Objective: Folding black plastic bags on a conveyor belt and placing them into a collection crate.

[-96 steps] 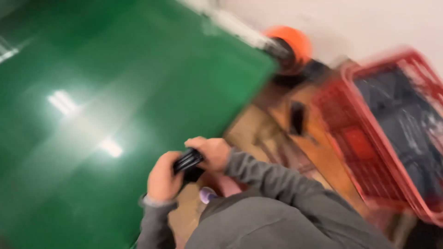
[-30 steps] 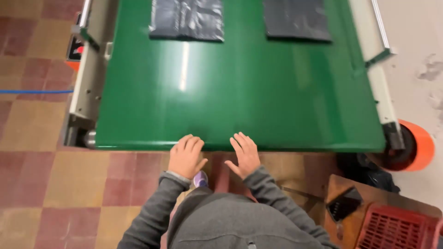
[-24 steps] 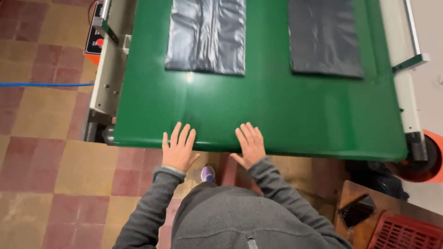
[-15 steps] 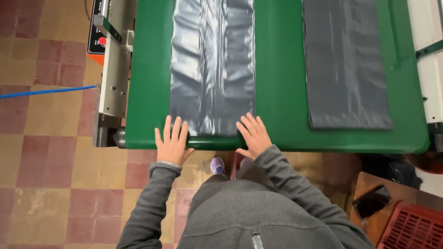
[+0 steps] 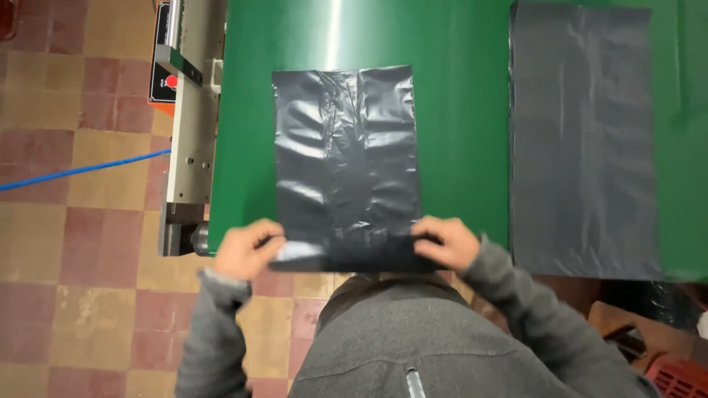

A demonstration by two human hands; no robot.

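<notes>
A flat dark grey plastic bag lies on the green conveyor belt with its near end hanging past the belt's front edge. My left hand pinches the bag's near left corner. My right hand pinches the near right corner. A second dark grey plastic bag lies flat on the belt to the right, untouched.
The conveyor's grey metal side frame with an orange control box runs along the belt's left side. A blue hose crosses the red and tan tiled floor. A red crate corner shows at bottom right.
The two bags have travelled down the belt toward me. My hands, earlier flat and spread at the belt's front edge, have closed on the near corners of the left bag.
</notes>
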